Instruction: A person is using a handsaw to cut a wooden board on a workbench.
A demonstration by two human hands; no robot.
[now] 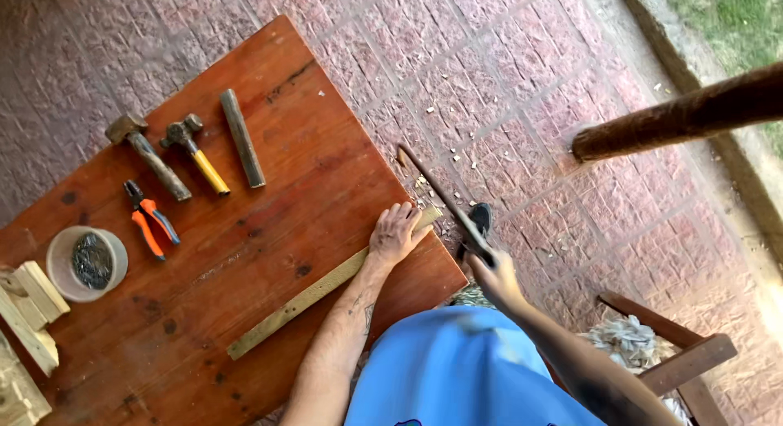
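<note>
— At the table's edge, a wooden strip (326, 286) is pinned flat under the left hand (395, 234), palm down, fingers spread.
— And the long blade (440, 199), gripped by the right hand (489, 267)?
— Fingers (408, 218) could be struck if the strip's overhanging end is missed.

left hand (395, 233) flat, palm down, fingers spread | right hand (489, 267) fisted, arm bent
</note>
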